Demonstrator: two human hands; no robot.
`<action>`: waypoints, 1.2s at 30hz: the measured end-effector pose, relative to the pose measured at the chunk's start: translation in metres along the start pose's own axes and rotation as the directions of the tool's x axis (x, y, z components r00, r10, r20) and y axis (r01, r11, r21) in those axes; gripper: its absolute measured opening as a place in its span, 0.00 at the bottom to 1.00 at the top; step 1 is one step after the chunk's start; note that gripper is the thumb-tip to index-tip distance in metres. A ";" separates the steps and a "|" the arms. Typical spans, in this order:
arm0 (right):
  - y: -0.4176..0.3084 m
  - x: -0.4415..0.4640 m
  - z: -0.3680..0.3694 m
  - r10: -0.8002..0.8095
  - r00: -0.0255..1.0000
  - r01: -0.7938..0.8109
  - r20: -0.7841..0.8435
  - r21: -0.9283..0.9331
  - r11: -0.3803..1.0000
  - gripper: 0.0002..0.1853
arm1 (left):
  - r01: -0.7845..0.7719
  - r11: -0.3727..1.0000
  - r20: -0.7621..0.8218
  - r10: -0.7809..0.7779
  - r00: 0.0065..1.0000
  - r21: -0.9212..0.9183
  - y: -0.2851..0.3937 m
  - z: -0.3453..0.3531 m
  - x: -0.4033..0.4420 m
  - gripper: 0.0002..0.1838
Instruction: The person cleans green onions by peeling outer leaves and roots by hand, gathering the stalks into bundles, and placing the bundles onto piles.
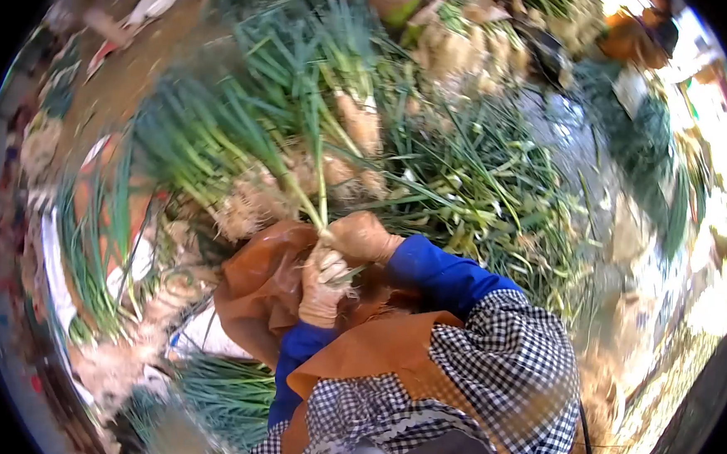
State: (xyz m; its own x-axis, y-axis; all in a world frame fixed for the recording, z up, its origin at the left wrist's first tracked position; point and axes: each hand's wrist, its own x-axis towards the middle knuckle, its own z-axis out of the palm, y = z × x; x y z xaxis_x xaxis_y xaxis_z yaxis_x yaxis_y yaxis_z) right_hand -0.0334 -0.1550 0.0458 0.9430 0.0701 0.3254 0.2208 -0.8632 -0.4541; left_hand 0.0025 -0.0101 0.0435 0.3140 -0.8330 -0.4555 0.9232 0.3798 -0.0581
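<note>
Near the middle of the head view, my left hand (323, 284) is closed around the pale root end of a green onion (322, 193), whose leaves point up and away. My right hand (361, 237) touches it from the right, its fingers closed at the same stalk. Both hands look covered by light, wet gloves. A brown apron (264, 279) lies under them. Just beyond, a pile of green onions (194, 138) shows bushy, soil-covered roots. Loose leaves and trimmings (483, 184) lie to the right of the hands.
More onion bundles (224, 393) lie at the lower left, with others (96, 244) at the far left. Root bundles (466, 54) stand at the top. A shiny wet sheet (565, 123) shows at the right, beside dark green leaves (635, 144). Part of an orange-clad person (637, 36) is at the upper right.
</note>
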 end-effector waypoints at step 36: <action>0.038 0.002 0.024 0.485 0.784 -0.478 0.386 0.875 0.078 0.15 | -0.392 0.830 0.141 0.367 0.919 0.396 0.002 -0.013 0.013 0.17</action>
State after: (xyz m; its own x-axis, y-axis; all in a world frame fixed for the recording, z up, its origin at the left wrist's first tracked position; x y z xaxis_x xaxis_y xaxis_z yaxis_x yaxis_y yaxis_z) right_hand -0.0175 -0.1754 0.0093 0.9430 -0.1710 -0.2854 -0.2162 0.3368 -0.9164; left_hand 0.0052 -0.0153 0.0263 0.6589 -0.6833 -0.3146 0.7310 0.4830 0.4819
